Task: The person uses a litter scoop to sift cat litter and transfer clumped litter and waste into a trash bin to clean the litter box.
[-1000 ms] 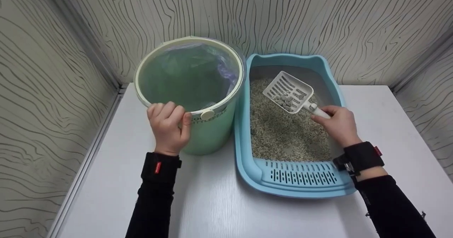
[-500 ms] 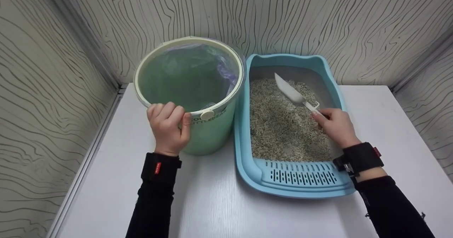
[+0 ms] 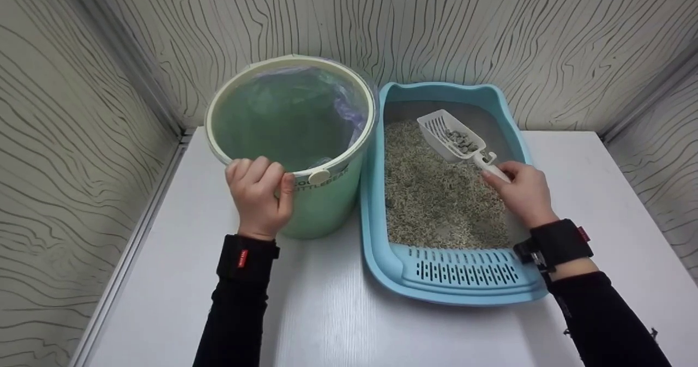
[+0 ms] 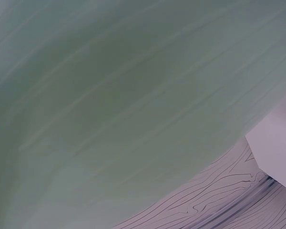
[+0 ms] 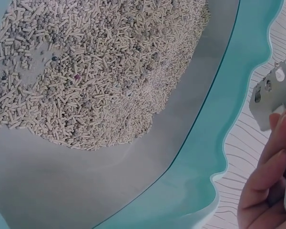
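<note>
With curled fingers, my left hand (image 3: pixel 258 197) grips the near rim of a green bin (image 3: pixel 319 214), which is lined with a translucent purple-tinged bag (image 3: pixel 349 108). The left wrist view is filled by the bin's green wall (image 4: pixel 133 95). My right hand (image 3: pixel 523 192) pinches the handle of a white slotted litter scoop (image 3: pixel 444 132) above the blue litter box (image 3: pixel 376 236). Grey clumps (image 3: pixel 461 140) lie in the scoop, near its handle end. Below it spreads pellet litter (image 3: pixel 441 203). In the right wrist view, part of the scoop (image 5: pixel 269 98) shows beside the fingers (image 5: pixel 264 179).
The bin and litter box stand side by side on a white table (image 3: pixel 322 301). A wood-grain patterned wall (image 3: pixel 338 23) rises close behind them. More panels flank the table left and right. The box has a slotted blue step (image 3: pixel 469 271) at its front.
The scoop has rolled onto its edge and back to face up, with its clumps gathered nearer the handle. My left hand has stayed on the bin rim.
</note>
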